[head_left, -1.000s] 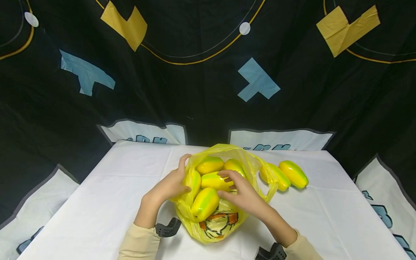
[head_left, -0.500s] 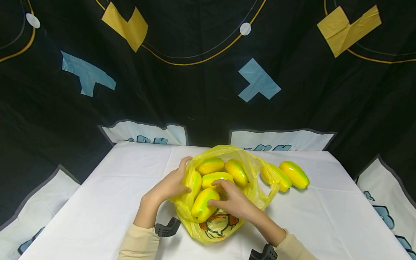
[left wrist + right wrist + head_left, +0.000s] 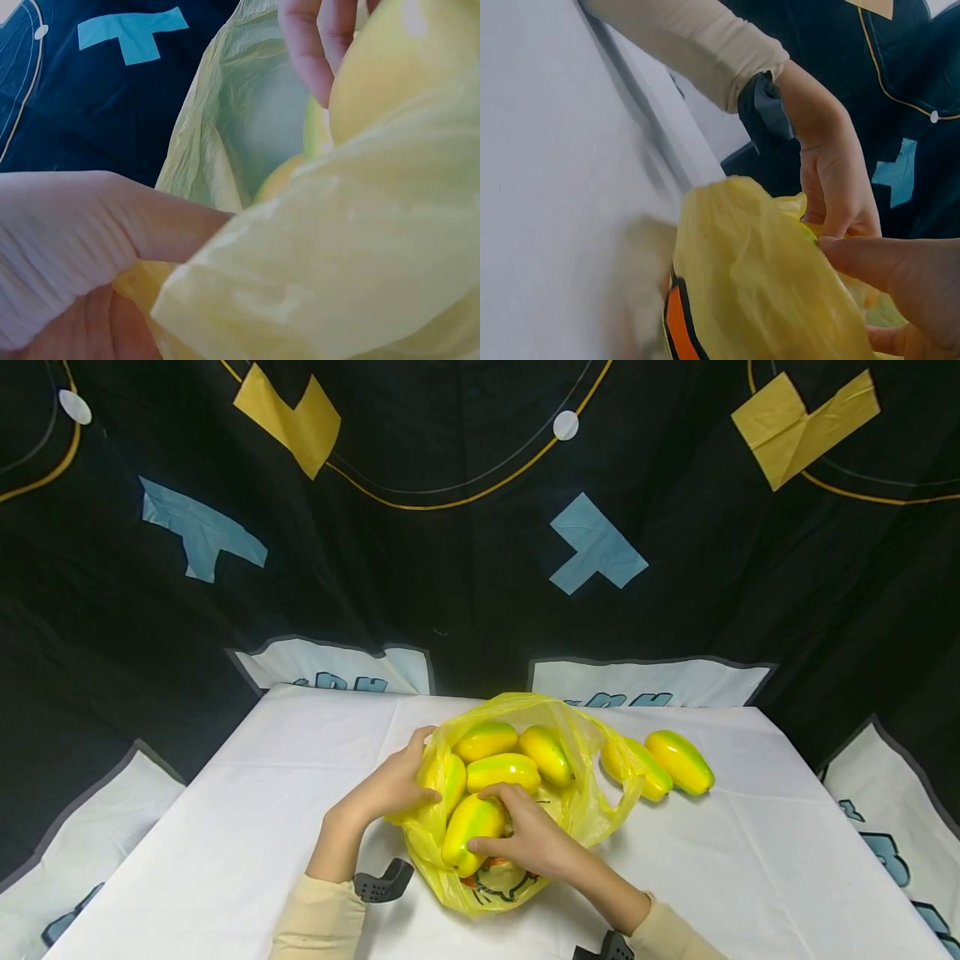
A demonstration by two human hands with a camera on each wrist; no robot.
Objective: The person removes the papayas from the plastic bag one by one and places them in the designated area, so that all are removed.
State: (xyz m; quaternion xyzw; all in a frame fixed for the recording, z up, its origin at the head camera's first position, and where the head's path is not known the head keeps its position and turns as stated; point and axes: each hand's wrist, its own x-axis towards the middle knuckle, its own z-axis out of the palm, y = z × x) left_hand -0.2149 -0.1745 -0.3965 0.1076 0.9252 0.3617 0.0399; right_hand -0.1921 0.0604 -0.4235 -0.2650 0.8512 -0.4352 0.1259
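A thin yellow plastic bag (image 3: 600, 814) with a printed orange and black figure stands open-mouthed on the table. Inside lie several yellow-green mangoes (image 3: 504, 772). My left hand (image 3: 386, 793) grips the bag's left rim, its thumb inside the mouth. In the left wrist view the bag's film (image 3: 322, 262) covers part of the thumb. My right hand (image 3: 528, 837) reaches into the bag and holds the nearest mango (image 3: 467, 828), thumb on its near side and fingers over its far right side. The right wrist view shows the right thumb (image 3: 870, 259) at the bag's edge.
Two more mangoes, one (image 3: 651, 777) partly behind the bag's handle loop and another (image 3: 680, 763) beside it, lie on the white-covered table (image 3: 750, 860) to the right. A black curtain (image 3: 450, 593) with blue and gold patches hangs behind the table.
My right hand has moved left and toward me, from over the middle mangoes onto the nearest one, and now takes hold of it. My left hand stays at the bag's left rim.
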